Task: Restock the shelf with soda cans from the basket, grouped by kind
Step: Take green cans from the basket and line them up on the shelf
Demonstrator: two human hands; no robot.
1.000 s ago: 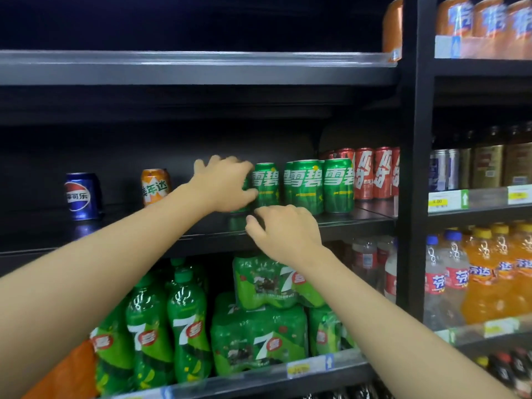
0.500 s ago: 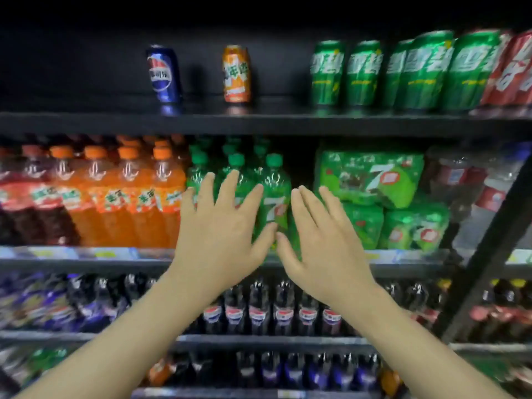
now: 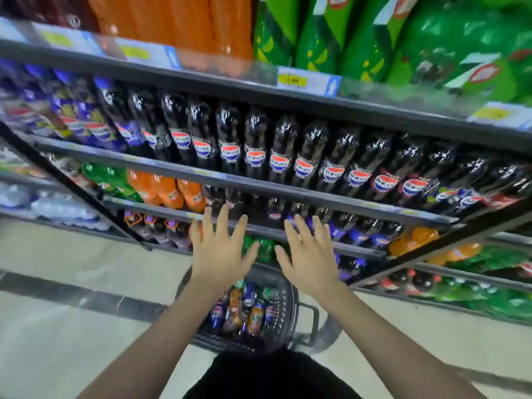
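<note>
A dark plastic basket [image 3: 288,309] stands on the floor below me, in front of the shelving. Several soda cans lie in it: blue cans [image 3: 249,293], orange cans [image 3: 255,318] and a green can [image 3: 269,292]. My left hand [image 3: 220,251] hovers above the basket's far left side, empty, with its fingers spread. My right hand [image 3: 309,256] hovers above the far right side, also empty and spread. Neither hand touches a can. The can shelf is out of view.
Shelves [image 3: 259,182] full of dark cola bottles [image 3: 254,151] run across the view. Orange bottles [image 3: 167,188] and green bottles [image 3: 331,38] fill other rows. The basket's handle [image 3: 312,321] sticks out to the right. Pale tiled floor [image 3: 72,269] lies to the left.
My view has dropped from the can shelf to the basket on the floor. Both hands let go of the green cans, came down and now hover spread over the basket.
</note>
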